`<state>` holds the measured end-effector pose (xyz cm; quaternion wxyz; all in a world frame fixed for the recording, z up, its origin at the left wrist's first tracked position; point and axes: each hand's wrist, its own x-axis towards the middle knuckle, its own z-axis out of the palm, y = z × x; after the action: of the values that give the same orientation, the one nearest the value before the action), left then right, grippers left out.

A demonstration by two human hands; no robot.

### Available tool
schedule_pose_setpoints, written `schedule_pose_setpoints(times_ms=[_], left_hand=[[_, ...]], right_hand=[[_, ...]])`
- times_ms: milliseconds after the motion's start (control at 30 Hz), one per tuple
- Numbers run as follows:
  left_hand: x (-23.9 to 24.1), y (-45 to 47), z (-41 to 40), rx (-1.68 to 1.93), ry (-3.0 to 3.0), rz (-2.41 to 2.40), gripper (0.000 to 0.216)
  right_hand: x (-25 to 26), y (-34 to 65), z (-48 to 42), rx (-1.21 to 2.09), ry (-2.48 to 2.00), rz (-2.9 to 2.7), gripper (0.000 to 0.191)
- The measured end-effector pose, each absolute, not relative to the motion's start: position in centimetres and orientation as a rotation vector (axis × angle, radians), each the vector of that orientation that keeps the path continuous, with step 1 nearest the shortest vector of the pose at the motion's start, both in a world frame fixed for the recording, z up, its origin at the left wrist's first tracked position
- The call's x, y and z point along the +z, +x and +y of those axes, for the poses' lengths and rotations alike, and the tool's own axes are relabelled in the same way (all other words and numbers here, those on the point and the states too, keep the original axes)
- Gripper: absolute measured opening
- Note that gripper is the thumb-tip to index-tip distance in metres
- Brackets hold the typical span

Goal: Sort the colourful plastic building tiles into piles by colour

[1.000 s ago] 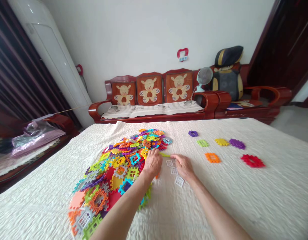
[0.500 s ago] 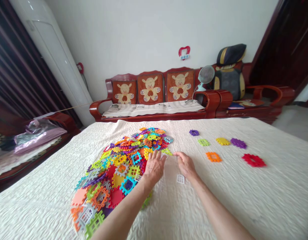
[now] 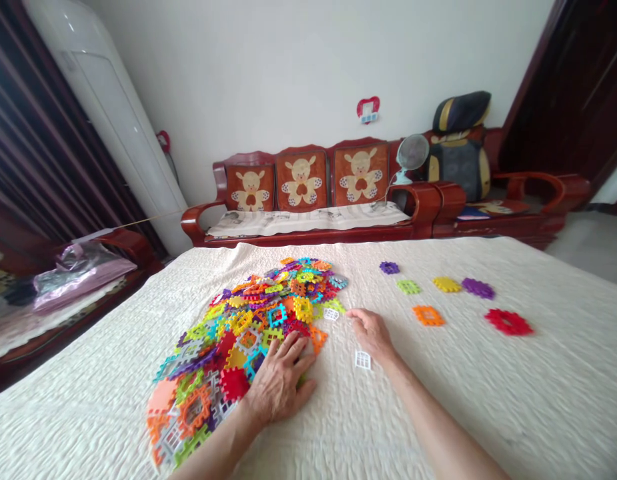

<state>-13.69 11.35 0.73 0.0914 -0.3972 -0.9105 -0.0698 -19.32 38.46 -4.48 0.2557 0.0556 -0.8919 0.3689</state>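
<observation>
My left hand (image 3: 282, 379) rests palm down with spread fingers on the near right side of a heap of plastic interlocking building tiles (image 3: 238, 340). The tiles come in many colours, some solid, some with frame openings. Under its fingertips are a dark red tile (image 3: 295, 327) and its neighbours; the palm hides others. My right hand (image 3: 372, 335) lies on the cloth right of the heap, fingers loosely bent and pointing left, nothing visible in them. Left of those fingertips, apart from them, is a small white window piece (image 3: 331, 314). Another white window piece (image 3: 363, 360) lies below that hand.
Several loose tiles lie on the right, among them an orange frame (image 3: 429, 316), a red one (image 3: 509, 321) and a purple one (image 3: 478, 288). A cream quilted cloth (image 3: 488, 393) covers the table. Beyond stand a wooden sofa (image 3: 308, 239) and a small fan (image 3: 412, 153).
My left hand has moved nearer and left, from beside the white window piece onto the heap's lower right, uncovering that piece and an orange tile. My right hand has barely moved.
</observation>
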Motion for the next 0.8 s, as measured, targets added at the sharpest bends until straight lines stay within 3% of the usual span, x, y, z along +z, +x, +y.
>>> schedule_pose_setpoints(times_ms=[400,567,800], left_hand=[[0.5,-19.4,12.4,-0.217,-1.087,-2.596,0.032],[1.5,-17.7,12.9,-0.176,-0.957,-2.667,0.029],[1.7,-11.5,6.2,-0.062,-0.92,-2.686,0.054]], right_hand=[[-4.1,-19.2,38.4,1.006,0.142,-2.411,0.031],[-3.9,-19.2,38.3,1.024,0.137,-2.404,0.029],[-3.9,-19.3,38.4,1.007,0.131,-2.426,0.031]])
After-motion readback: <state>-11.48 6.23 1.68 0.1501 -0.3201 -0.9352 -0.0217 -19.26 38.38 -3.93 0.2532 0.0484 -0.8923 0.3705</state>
